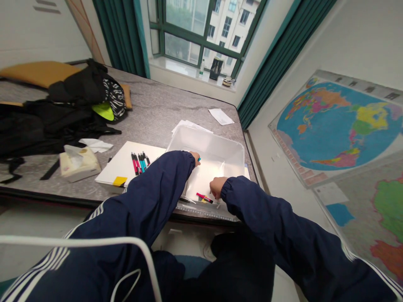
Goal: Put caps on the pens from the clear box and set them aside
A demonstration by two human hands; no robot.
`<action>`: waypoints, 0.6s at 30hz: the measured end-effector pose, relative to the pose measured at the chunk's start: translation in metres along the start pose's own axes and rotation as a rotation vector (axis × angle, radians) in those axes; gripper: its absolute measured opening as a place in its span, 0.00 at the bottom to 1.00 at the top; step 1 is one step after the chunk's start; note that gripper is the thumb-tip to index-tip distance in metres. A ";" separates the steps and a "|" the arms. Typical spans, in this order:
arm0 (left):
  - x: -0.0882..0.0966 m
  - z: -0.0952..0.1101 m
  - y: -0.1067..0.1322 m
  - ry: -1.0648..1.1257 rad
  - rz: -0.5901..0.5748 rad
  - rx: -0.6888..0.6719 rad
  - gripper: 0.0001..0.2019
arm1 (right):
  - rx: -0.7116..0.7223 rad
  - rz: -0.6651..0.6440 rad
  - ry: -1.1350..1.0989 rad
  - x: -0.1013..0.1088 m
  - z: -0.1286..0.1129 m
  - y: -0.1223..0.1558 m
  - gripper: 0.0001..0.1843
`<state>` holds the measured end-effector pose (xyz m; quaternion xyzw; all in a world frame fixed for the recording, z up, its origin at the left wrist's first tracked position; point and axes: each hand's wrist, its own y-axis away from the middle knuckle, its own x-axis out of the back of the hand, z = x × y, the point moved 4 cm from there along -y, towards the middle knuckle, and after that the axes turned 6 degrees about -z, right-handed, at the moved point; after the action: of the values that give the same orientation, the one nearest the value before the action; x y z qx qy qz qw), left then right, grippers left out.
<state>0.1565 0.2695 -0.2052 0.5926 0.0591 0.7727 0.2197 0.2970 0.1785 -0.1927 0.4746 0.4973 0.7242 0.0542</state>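
A clear plastic bin (234, 153) stands near the table's front edge, and both my hands reach into it. My left hand (195, 157) is closed near the bin's middle, with a small blue piece (199, 159) showing at its fingers; its colour matches the blue pens outside, but the rest is hidden. My right hand (217, 186) is closed in the bin's front right part, and whatever is in its fingers is hidden. Just left of it, a red and black pen (204, 197) lies at the bin's front.
Left of the bin, several red, blue and black pens (140, 162) lie on a white stack (115, 161) with a yellow sticky note (119, 181). Farther left are a tissue box (78, 163) and black bags (78, 88). A white cable (126, 240) crosses in front of my left arm.
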 end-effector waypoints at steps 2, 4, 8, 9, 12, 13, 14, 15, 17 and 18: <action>0.001 0.002 0.002 -0.008 -0.003 -0.005 0.12 | 0.098 0.213 -0.026 0.013 -0.003 0.006 0.10; 0.002 0.003 0.004 -0.012 -0.002 -0.010 0.12 | 0.179 0.433 -0.066 0.025 -0.005 0.013 0.12; 0.003 0.004 0.006 -0.010 0.006 -0.006 0.13 | 0.133 0.327 -0.069 0.016 -0.001 0.006 0.11; 0.003 0.004 0.006 -0.010 0.006 -0.005 0.12 | 0.102 0.212 -0.052 0.007 0.001 0.000 0.11; 0.002 0.004 0.005 -0.010 0.004 -0.005 0.11 | 0.016 -0.053 -0.014 -0.017 0.008 -0.014 0.13; 0.002 0.004 0.004 -0.011 0.005 -0.005 0.11 | -0.010 -0.069 -0.010 -0.022 0.011 -0.018 0.15; 0.002 0.004 0.003 -0.011 0.005 -0.005 0.10 | -0.036 -0.068 -0.010 -0.026 0.014 -0.021 0.16; 0.002 0.004 0.003 -0.010 0.007 -0.005 0.10 | -0.056 -0.050 -0.011 -0.027 0.016 -0.023 0.17; 0.001 0.004 0.002 -0.007 0.009 -0.007 0.10 | -0.070 -0.022 -0.009 -0.029 0.019 -0.025 0.18; 0.001 0.004 0.002 -0.004 0.010 -0.008 0.10 | -0.069 -0.009 -0.004 -0.029 0.020 -0.025 0.19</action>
<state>0.1595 0.2679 -0.2026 0.5936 0.0527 0.7727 0.2185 0.3174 0.1883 -0.2295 0.4717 0.4742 0.7396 0.0747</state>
